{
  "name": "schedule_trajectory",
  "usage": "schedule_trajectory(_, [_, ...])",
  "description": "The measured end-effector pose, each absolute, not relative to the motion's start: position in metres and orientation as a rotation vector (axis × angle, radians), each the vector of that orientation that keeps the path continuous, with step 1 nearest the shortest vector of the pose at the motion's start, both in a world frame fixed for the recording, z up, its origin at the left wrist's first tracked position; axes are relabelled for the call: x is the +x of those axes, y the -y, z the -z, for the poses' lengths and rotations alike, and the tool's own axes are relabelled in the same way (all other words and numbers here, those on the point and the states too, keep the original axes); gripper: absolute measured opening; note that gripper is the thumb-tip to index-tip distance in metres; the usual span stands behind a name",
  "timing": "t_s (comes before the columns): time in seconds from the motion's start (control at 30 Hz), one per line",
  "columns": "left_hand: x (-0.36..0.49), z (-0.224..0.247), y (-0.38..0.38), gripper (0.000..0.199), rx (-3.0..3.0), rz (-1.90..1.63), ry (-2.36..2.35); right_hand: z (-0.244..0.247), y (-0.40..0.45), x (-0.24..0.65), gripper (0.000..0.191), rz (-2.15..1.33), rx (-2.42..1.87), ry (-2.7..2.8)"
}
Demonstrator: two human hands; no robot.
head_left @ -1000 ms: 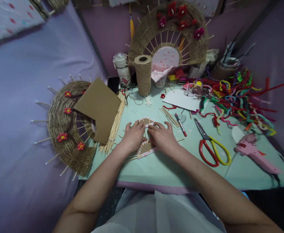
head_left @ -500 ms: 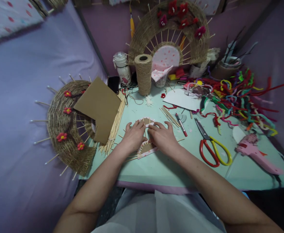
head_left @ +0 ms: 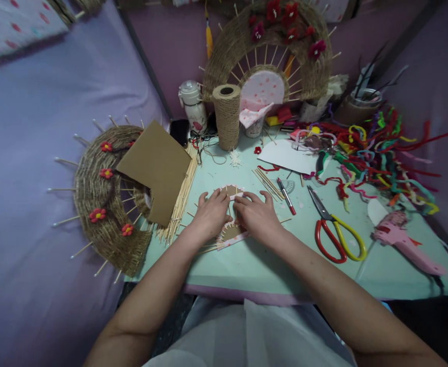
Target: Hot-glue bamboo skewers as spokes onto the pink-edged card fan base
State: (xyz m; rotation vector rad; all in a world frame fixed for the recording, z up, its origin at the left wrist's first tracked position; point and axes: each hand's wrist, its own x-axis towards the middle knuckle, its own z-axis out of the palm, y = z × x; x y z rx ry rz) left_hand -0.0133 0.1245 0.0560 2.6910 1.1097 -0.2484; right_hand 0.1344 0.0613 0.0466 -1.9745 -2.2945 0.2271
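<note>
A small half-round cardboard piece [head_left: 231, 191] with a pink-dotted fabric edge lies on the table in front of me. My left hand [head_left: 213, 214] grips its left side, fingertips on top and thumb turned inward. At the right end of the straight fabric edge, my right hand [head_left: 257, 213] grips it with bent fingers. Both little fingers stick out. Just below, a second cardboard half-round [head_left: 232, 233] with fabric edging lies near the thumbs. Thin sticks poke out to either side from under the hands, which hide much of both pieces.
Left are a bundle of bamboo sticks [head_left: 178, 204], a cardboard sheet [head_left: 158, 168] and a twine-woven arch [head_left: 94, 193]. Behind stands a twine spool [head_left: 227, 120]. Right are a red marker [head_left: 286, 196], scissors [head_left: 325, 216], a pink glue gun [head_left: 407, 242] and tangled pipe cleaners [head_left: 380, 153].
Both hands stay in the same place on the cardboard piece. The view has shifted very slightly; nothing else visibly moved.
</note>
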Motion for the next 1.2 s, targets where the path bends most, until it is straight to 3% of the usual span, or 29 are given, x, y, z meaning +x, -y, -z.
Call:
schedule_trajectory(0.97, [-0.0132,-0.0577,-0.1243,0.042,2.702,0.241,-1.097,-0.0459,-0.0604,0.1361,0.012,-0.252,-1.962,2.293])
schedule_trajectory(1.2, [-0.0120,-0.0563,-0.1235,0.038,2.704,0.242,-1.111,-0.0429,-0.0607,0.1354,0.020,-0.254,-1.958,2.273])
